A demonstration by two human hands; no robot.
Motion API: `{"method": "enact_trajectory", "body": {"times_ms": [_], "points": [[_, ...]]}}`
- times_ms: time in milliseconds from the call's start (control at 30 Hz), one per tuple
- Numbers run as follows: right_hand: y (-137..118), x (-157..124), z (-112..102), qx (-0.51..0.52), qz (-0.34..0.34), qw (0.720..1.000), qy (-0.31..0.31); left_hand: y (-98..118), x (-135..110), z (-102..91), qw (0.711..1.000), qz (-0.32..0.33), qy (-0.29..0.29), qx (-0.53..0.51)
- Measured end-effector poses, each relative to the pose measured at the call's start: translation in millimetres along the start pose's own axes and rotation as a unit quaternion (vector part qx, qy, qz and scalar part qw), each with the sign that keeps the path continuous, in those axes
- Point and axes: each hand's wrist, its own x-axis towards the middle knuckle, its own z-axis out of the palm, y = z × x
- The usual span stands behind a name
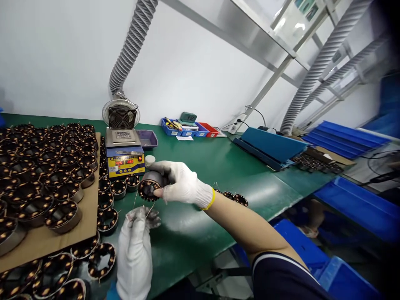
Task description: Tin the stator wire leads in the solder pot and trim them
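Note:
My right hand [178, 181], in a white knit glove with a yellow cuff edge, grips a motor stator [150, 188], a dark ring with copper windings inside its rim. The stator is tilted so its open face points down towards me. Below it, my left hand [139, 223], also gloved in white, has its fingers pinched together at the thin wire leads [150, 209] that hang from the ring. Its fingertips look grey and worn. Just behind the hands stands a blue and yellow solder pot [126, 162] with a red display.
Many stators [64, 214] cover a cardboard sheet [89, 225] at left, with more along its edge. A fan [122, 116] and duct hose rise behind the solder pot. Small parts bins [187, 130], a purple tray [148, 139] and a blue-green panel [268, 146] stand farther back.

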Motion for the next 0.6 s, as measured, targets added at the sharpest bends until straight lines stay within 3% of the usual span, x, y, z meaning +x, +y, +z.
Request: {"method": "enact_trajectory", "body": {"times_ms": [200, 467, 600], "points": [[6, -12, 4, -0.012, 0.005, 1.0, 0.009, 8, -1, -0.5, 0.993, 0.093, -0.045, 0.063], [3, -8, -2, -0.004, 0.014, 1.0, 0.017, 15, 2, 8.7, 0.998, -0.019, -0.062, 0.024], [5, -4, -5, -0.005, -0.002, 1.0, 0.018, 8, 2, -0.1, 0.994, -0.021, -0.094, 0.045]]}}
